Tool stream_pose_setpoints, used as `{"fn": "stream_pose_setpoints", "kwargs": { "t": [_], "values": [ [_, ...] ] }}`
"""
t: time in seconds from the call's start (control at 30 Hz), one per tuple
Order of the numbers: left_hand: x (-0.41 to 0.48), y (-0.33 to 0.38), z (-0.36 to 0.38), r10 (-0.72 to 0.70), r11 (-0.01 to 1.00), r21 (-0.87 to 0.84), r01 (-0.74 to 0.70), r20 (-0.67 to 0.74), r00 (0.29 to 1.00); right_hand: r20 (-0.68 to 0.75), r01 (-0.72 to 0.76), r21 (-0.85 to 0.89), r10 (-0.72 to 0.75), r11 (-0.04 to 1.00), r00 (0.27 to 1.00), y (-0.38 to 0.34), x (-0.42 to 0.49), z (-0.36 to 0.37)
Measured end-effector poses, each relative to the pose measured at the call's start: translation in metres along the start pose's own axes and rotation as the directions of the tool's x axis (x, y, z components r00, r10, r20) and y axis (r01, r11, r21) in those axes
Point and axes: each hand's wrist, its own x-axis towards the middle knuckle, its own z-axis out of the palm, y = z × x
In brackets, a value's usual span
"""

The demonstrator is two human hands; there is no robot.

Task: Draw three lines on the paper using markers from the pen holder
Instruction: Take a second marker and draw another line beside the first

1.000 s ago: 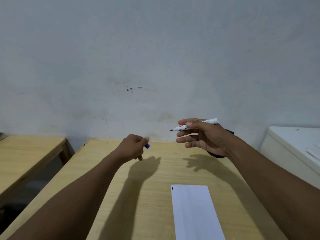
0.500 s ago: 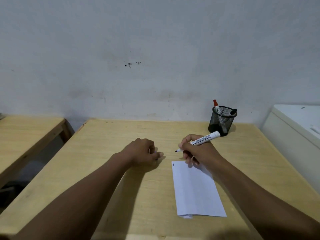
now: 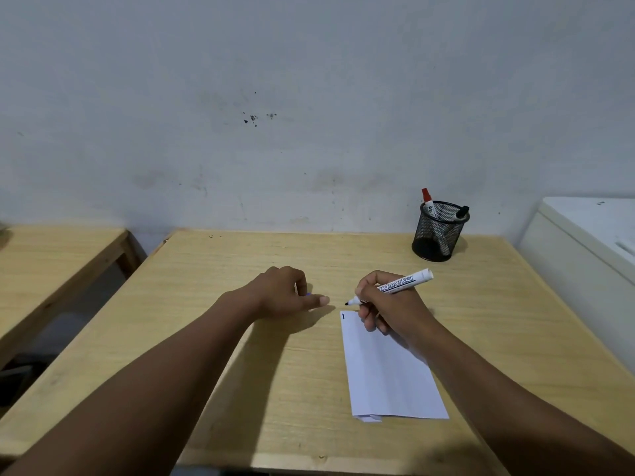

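A white sheet of paper point(image 3: 388, 372) lies on the wooden table point(image 3: 275, 389), with one short dark stroke at its top left corner. My right hand point(image 3: 388, 304) grips an uncapped white marker point(image 3: 398, 285), its dark tip just above the paper's top left corner. My left hand point(image 3: 285, 292) rests on the table left of the paper, fingers curled around a small blue cap point(image 3: 308, 294) that barely shows. A black mesh pen holder point(image 3: 438, 231) stands at the back right with a red-capped marker point(image 3: 427, 201) and a black-capped marker point(image 3: 460, 213) in it.
A second wooden table point(image 3: 51, 262) stands to the left across a gap. A white cabinet or appliance point(image 3: 584, 245) sits against the table's right side. A grey wall runs behind the table.
Both hands have come down from mid-air to the table. The right hand brought the marker tip to the paper's top corner. The view tilted down, revealing the pen holder.
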Motion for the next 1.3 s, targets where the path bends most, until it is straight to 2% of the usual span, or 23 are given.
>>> {"fn": "stream_pose_setpoints", "kwargs": {
  "t": [0.17,0.37,0.5,0.77,1.1,1.2,1.3],
  "values": [
    [-0.009,0.013,-0.004,-0.043,0.999,-0.028,0.046,0.1,0.994,-0.017,-0.001,0.0,0.001,1.0,1.0,0.001,0.0,0.0],
    [-0.019,0.037,0.005,-0.101,0.978,0.195,0.071,0.149,0.984,-0.029,0.011,0.0,-0.011,1.0,1.0,0.006,0.001,0.001],
    [-0.02,0.038,0.012,-0.123,0.948,0.31,0.073,0.146,0.982,-0.053,0.066,-0.099,-0.072,0.993,0.996,0.012,-0.001,0.005],
    [-0.018,0.043,0.008,-0.166,0.95,0.295,0.105,0.193,0.967,-0.044,0.108,-0.2,-0.119,0.974,0.992,0.015,-0.001,0.009],
    [-0.015,0.041,0.008,-0.17,0.95,0.292,0.106,0.2,0.965,-0.002,0.103,-0.204,-0.105,0.974,0.994,0.015,-0.002,0.009],
    [-0.016,0.039,0.009,-0.15,0.955,0.281,0.092,0.192,0.97,0.001,0.069,-0.118,-0.069,0.991,0.998,0.012,-0.002,0.007],
    [-0.012,0.031,0.006,-0.107,0.986,0.14,0.085,0.152,0.983,-0.082,-0.005,0.052,0.009,0.999,0.997,0.006,0.002,0.001]
  ]
}}
